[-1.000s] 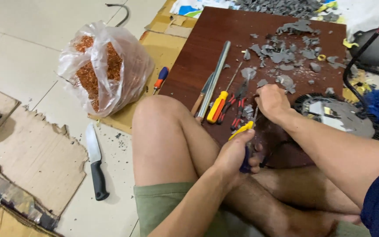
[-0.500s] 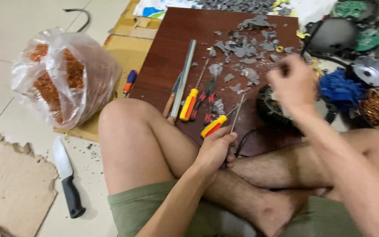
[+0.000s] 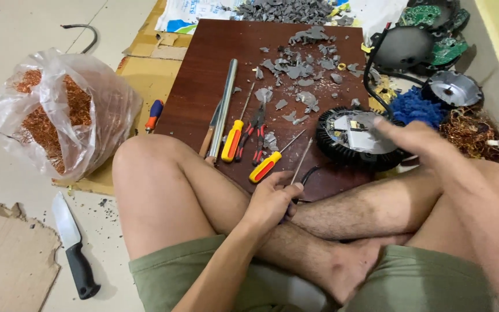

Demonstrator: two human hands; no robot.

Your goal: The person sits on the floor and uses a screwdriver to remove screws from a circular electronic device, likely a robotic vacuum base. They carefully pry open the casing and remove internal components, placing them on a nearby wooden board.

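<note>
Bare arms, bare legs, barefoot; olive-green shorts (image 3: 203, 271).

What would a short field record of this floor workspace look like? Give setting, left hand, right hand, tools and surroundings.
setting: person sitting cross-legged at a dark wooden board
left hand: left hand grips a thin screwdriver
right hand: right hand blurred, over a round black motor part
tools: two yellow-handled screwdrivers, pliers, metal tube
surroundings: bag of copper wire, knife, grey plastic fragments
</note>
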